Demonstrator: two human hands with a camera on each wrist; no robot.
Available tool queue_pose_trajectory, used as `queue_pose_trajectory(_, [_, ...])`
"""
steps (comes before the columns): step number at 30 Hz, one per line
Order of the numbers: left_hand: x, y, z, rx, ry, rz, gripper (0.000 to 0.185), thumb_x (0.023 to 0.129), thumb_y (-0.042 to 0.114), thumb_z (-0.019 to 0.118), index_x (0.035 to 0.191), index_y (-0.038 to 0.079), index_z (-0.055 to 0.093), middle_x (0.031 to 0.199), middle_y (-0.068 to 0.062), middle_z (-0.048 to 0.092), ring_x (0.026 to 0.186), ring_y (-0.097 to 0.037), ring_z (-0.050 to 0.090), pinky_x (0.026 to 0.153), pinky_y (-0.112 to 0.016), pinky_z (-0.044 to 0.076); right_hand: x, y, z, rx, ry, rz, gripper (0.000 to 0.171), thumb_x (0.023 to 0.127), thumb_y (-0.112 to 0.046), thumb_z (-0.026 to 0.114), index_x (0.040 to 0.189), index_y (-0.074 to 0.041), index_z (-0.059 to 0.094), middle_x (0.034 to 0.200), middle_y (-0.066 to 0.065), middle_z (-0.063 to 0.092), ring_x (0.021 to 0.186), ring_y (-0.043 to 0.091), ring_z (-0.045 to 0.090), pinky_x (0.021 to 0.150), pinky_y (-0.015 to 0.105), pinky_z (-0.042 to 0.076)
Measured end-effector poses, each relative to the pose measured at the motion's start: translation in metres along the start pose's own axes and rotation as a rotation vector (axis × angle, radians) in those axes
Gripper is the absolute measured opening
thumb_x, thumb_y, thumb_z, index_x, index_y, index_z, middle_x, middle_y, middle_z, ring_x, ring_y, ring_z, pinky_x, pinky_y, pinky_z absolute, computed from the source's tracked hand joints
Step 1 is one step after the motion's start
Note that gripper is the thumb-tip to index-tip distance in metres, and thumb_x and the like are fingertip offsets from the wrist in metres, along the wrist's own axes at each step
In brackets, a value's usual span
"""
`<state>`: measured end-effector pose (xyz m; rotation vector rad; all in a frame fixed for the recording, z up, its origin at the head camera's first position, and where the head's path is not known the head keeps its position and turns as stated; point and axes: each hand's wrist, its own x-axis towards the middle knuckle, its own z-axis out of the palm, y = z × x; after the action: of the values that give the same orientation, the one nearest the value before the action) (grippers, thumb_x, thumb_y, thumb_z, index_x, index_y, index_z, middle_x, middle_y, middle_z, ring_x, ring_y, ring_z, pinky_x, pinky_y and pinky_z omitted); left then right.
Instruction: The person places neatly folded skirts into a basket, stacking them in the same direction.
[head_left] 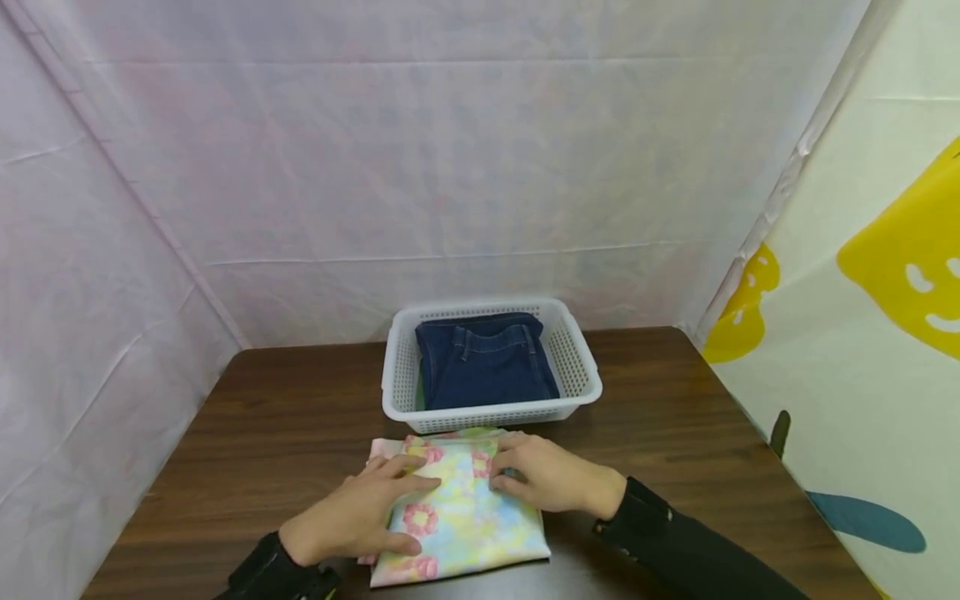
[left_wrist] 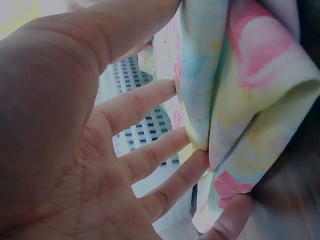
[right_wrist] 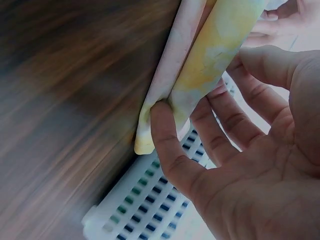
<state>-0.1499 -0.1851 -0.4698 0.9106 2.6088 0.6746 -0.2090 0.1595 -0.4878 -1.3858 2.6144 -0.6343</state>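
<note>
Sleeves: dark, at the near edge of the worktop (head_left: 675,392), one on each forearm.
Landmark: white slotted basket (head_left: 581,367), far-centre on the dark wood worktop.
Floral cloth (head_left: 465,508): folded pastel rectangle, pink flowers on yellow and blue; lies flat on the worktop just in front of the basket, its far edge almost touching the basket's near wall.
Left hand (head_left: 360,517): rests on the cloth's left half, on the side away from the basket; fingers nearly straight and spread. Left wrist view shows the fingertips (left_wrist: 167,90) against the layered fold edge. Pressing flat, not gripping, as far as I can tell.
Right hand (head_left: 547,475): on the cloth's right far corner, close to the basket. Right wrist view shows the fingers (right_wrist: 165,130) curled around the stacked edge, thumb on the other side; reads as a light pinch on the fold.
Basket contents: folded dark blue jeans (head_left: 483,362) fill most of it; a sliver of something green shows at their left edge, unidentifiable.
Handling (judgement): thin, soft, light fabric, not fragile; layers likely to slide and sag open if lifted by one corner.
Hold point (judgement): both side edges, pinching all layers together, or palms slid underneath.
Surroundings: pale sheeting behind and to the left of the basket; white panel with yellow shapes to its right.
</note>
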Motion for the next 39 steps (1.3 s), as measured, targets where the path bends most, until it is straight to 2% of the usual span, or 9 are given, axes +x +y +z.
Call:
queue_pose_trajectory(3, [0.007, 0.006, 0.003, 0.01, 0.003, 0.001, 0.08, 0.095, 0.05, 0.097, 0.165, 0.022, 0.069, 0.176, -0.019, 0.052, 0.161, -0.065, 0.046, 0.103, -0.094, 0.051, -0.008, 0.004, -0.004, 0.022, 0.011, 0.01, 0.01, 0.114, -0.018, 0.078, 0.114, -0.018, 0.088, 0.109, -0.007, 0.073, 0.098, 0.002, 0.064, 0.091, 0.023, 0.06])
queue_pose_trajectory(7, [0.014, 0.011, 0.005, 0.012, 0.0, 0.018, 0.079, 0.097, 0.049, 0.096, 0.166, 0.022, 0.067, 0.177, -0.017, 0.052, 0.162, -0.05, 0.049, 0.109, -0.088, 0.053, -0.015, 0.009, -0.011, 0.039, 0.032, 0.025, 0.01, 0.115, -0.017, 0.077, 0.113, -0.016, 0.088, 0.11, -0.006, 0.075, 0.098, 0.001, 0.064, 0.091, 0.025, 0.062])
queue_pose_trajectory(9, [0.018, 0.013, 0.005, 0.01, -0.002, 0.025, 0.079, 0.098, 0.048, 0.096, 0.167, 0.023, 0.067, 0.177, -0.015, 0.052, 0.16, -0.047, 0.05, 0.108, -0.085, 0.055, -0.018, 0.011, -0.013, 0.044, 0.038, 0.039, 0.011, 0.115, -0.017, 0.077, 0.113, -0.016, 0.088, 0.111, -0.006, 0.075, 0.101, 0.001, 0.066, 0.093, 0.026, 0.063])
queue_pose_trajectory(17, [0.033, 0.023, 0.009, 0.007, -0.025, 0.015, 0.08, 0.097, 0.046, 0.097, 0.167, 0.023, 0.067, 0.179, -0.015, 0.051, 0.164, -0.047, 0.049, 0.115, -0.085, 0.052, -0.032, 0.017, -0.016, 0.052, 0.068, 0.068, 0.011, 0.115, -0.018, 0.077, 0.111, -0.017, 0.087, 0.111, -0.004, 0.076, 0.099, 0.002, 0.068, 0.089, 0.028, 0.064])
queue_pose_trajectory(25, [0.038, 0.029, 0.013, 0.025, 0.008, -0.002, 0.079, 0.095, 0.047, 0.099, 0.164, 0.024, 0.069, 0.178, -0.015, 0.052, 0.163, -0.045, 0.05, 0.108, -0.088, 0.054, -0.039, 0.022, -0.013, 0.036, 0.1, 0.099, 0.01, 0.115, -0.018, 0.077, 0.112, -0.018, 0.087, 0.112, -0.008, 0.075, 0.103, 0.003, 0.07, 0.094, 0.031, 0.065])
queue_pose_trajectory(31, [0.036, 0.03, 0.02, 0.009, 0.098, -0.022, 0.066, 0.096, 0.04, 0.099, 0.153, 0.015, 0.077, 0.169, -0.019, 0.061, 0.157, -0.045, 0.058, 0.109, -0.081, 0.058, -0.045, 0.022, -0.012, 0.067, 0.118, 0.094, 0.01, 0.115, -0.019, 0.077, 0.12, -0.019, 0.086, 0.12, -0.007, 0.077, 0.11, 0.01, 0.074, 0.098, 0.033, 0.066])
queue_pose_trajectory(34, [0.033, 0.03, 0.021, -0.026, 0.159, -0.049, 0.061, 0.095, 0.036, 0.1, 0.147, 0.012, 0.08, 0.166, -0.022, 0.064, 0.156, -0.048, 0.059, 0.118, -0.076, 0.056, -0.049, 0.022, -0.013, 0.103, 0.128, 0.097, 0.013, 0.116, -0.02, 0.076, 0.125, -0.019, 0.084, 0.126, -0.004, 0.077, 0.102, 0.006, 0.069, 0.092, 0.029, 0.064])
queue_pose_trajectory(37, [0.028, 0.029, 0.022, -0.083, 0.202, -0.094, 0.063, 0.095, 0.034, 0.1, 0.149, 0.01, 0.078, 0.168, -0.024, 0.06, 0.156, -0.051, 0.056, 0.12, -0.074, 0.055, -0.055, 0.022, -0.015, 0.142, 0.141, 0.112, 0.016, 0.117, -0.021, 0.076, 0.13, -0.018, 0.082, 0.135, 0.001, 0.075, 0.091, 0.003, 0.062, 0.082, 0.025, 0.06])
queue_pose_trajectory(39, [0.023, 0.028, 0.021, -0.12, 0.231, -0.132, 0.065, 0.095, 0.034, 0.1, 0.151, 0.01, 0.077, 0.171, -0.025, 0.057, 0.156, -0.053, 0.054, 0.119, -0.074, 0.056, -0.06, 0.021, -0.016, 0.141, 0.16, 0.127, 0.02, 0.117, -0.023, 0.075, 0.135, -0.017, 0.08, 0.141, 0.005, 0.073, 0.096, 0.008, 0.066, 0.084, 0.029, 0.062])
